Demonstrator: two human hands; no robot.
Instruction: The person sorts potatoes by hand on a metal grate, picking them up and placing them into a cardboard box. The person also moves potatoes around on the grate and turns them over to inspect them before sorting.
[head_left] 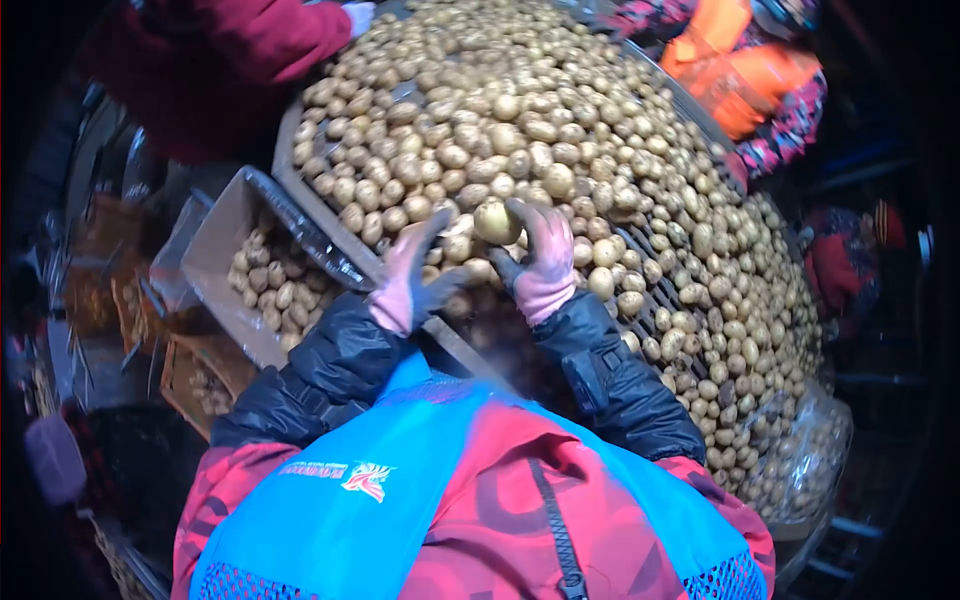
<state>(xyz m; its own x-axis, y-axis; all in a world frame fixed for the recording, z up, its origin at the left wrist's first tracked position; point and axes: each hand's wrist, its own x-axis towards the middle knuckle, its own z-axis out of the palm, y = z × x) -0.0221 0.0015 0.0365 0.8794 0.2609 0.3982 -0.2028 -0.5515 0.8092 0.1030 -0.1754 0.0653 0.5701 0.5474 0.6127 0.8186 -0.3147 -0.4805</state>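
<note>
Both my hands wear pinkish gloves with dark grey fingers and reach over a large heap of potatoes [470, 150] on a slatted table. My right hand [545, 258] has its fingers and thumb curled around the side of a larger pale potato [496, 222], raised slightly above the others. Facing it, my left hand [408, 268] is spread, thumb and fingers apart, with loose potatoes lying between them. Its palm side and some fingertips are partly hidden.
A box [222, 270] with potatoes stands beyond the table rim [330, 225] on the left. Lower down is a smaller brown box [190, 375]. A clear plastic bag [815, 440] lies at lower right. People in a maroon sleeve [270, 40] and an orange vest [740, 75] stand around the table.
</note>
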